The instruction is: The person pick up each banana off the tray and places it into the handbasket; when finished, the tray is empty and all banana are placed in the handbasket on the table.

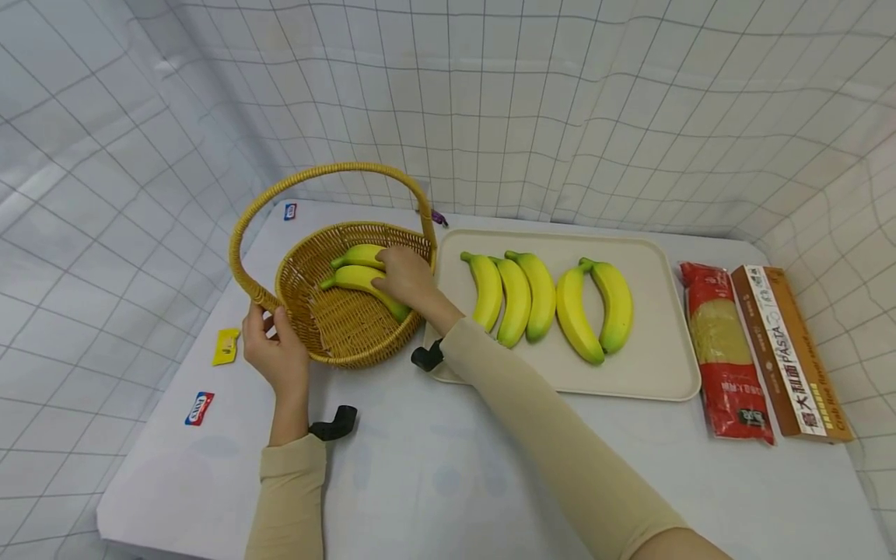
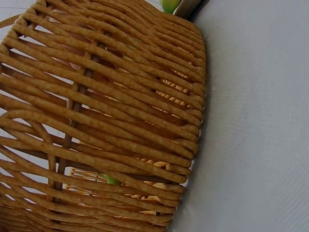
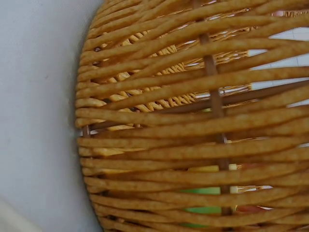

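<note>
My left hand (image 1: 275, 350) grips the rim of a wicker basket (image 1: 350, 323) at the foot of its arched handle (image 1: 241, 241). Inside the basket lie two bananas, an upper banana (image 1: 355, 255) and a lower banana (image 1: 357, 278), stems to the left. Reaching in over the right side, my right hand (image 1: 409, 278) holds the upper banana near its right part, which the hand hides; the thumb side lies over the lower one. Both wrist views are filled by woven basket wall (image 2: 120, 106), (image 3: 159, 125), with bits of green and yellow banana showing through the gaps; neither shows the fingers clearly.
Right of the basket, a cream tray (image 1: 658, 327) bears several bananas (image 1: 516, 299). Beyond it lie a red pasta bag (image 1: 724, 350) and a brown pasta box (image 1: 791, 350). Small wrapped pieces, a yellow packet (image 1: 225, 346) and a red-blue packet (image 1: 199, 408), lie at the left.
</note>
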Motion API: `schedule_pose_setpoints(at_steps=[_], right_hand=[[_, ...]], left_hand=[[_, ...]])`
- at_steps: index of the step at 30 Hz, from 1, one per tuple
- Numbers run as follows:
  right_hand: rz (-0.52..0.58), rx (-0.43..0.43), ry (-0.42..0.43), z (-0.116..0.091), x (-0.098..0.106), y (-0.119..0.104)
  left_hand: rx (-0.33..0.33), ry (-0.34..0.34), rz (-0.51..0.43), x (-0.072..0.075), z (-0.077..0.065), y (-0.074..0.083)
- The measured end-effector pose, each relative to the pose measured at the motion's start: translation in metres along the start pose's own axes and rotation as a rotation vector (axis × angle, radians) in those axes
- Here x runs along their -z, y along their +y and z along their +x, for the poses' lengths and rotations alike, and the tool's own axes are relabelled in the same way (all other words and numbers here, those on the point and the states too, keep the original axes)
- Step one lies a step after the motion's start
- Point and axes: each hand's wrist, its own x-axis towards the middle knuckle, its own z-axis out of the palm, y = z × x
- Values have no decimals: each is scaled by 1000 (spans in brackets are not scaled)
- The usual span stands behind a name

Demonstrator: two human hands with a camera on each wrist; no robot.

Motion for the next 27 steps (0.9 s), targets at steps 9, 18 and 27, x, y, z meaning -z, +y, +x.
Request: schedule_pose_setpoints(at_steps=[9, 18, 27], right_hand=[[133, 118, 44, -5, 2, 6], [262, 182, 105, -50, 31, 15], [327, 122, 275, -106, 56, 77]], left_hand=[[9, -2, -4, -1, 0, 2], [11, 3, -17, -4, -1, 3], [33, 11, -14, -2, -2, 4]])
